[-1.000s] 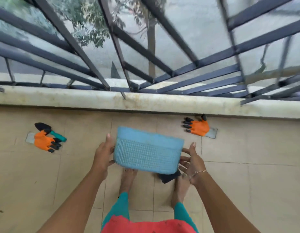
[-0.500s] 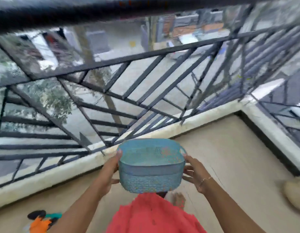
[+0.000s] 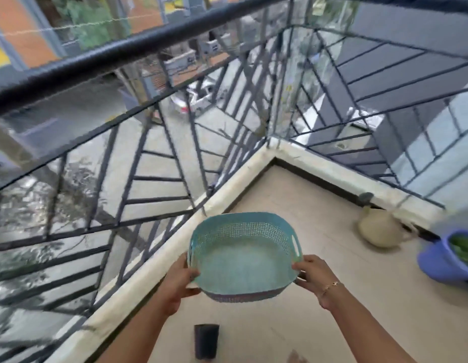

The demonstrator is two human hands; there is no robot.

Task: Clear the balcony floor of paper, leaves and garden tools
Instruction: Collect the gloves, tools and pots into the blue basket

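A light blue perforated plastic basket (image 3: 243, 254) hangs in the air in front of me, its opening tipped toward me and nothing inside it. My left hand (image 3: 179, 280) grips its near left rim. My right hand (image 3: 312, 276) grips its near right rim, a thin bracelet on that wrist. Below the basket a small black pot (image 3: 206, 340) stands on the beige tiled floor (image 3: 332, 323).
A dark metal railing (image 3: 149, 184) on a pale low kerb (image 3: 175, 247) runs along the left and turns at the corner ahead. A beige watering can (image 3: 379, 229) sits by the far kerb. At the right edge stands a blue pot (image 3: 447, 260) with green leaves.
The view has swung right and up from the floor to the balcony corner. The orange gloves and trowel have left view. Both hands still hold the basket, now tipped toward me.
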